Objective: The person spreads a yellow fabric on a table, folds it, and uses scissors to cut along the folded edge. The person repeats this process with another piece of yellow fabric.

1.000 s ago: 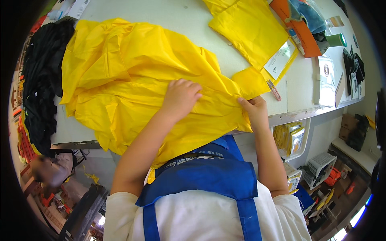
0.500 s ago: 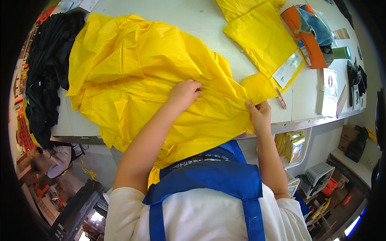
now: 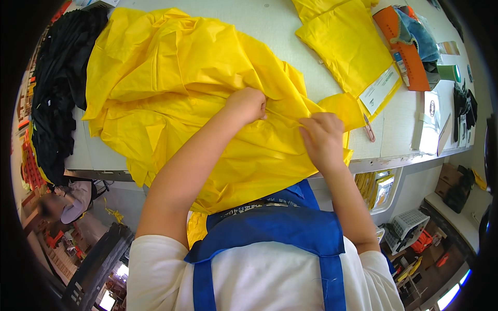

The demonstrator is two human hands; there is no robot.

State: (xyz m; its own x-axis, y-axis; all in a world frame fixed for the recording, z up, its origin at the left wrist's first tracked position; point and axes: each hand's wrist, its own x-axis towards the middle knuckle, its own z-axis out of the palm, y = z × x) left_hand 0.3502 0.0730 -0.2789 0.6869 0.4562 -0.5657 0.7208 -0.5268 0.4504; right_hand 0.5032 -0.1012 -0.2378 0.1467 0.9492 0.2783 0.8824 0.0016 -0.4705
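A large crumpled yellow garment [image 3: 176,88] of thin shiny fabric lies spread over the white table [image 3: 270,20], its lower part hanging over the near edge. My left hand [image 3: 248,105] is closed in a fist, pinching a fold of the yellow fabric near its middle. My right hand [image 3: 322,139] grips the same fabric a little to the right, close to the table's front edge. The two hands are about a hand's width apart. I wear a white shirt and a blue apron.
A folded yellow garment [image 3: 347,44] with a white paper tag lies at the back right. Beyond it are an orange pouch [image 3: 402,49], a blue cloth and white boxes. A black pile of fabric [image 3: 57,88] covers the table's left end. Small scissors [image 3: 369,129] lie by the right edge.
My left hand has curled from flat on the fabric into a fist pinching it. My right hand has shifted slightly toward the left hand, gathering the fabric between them.
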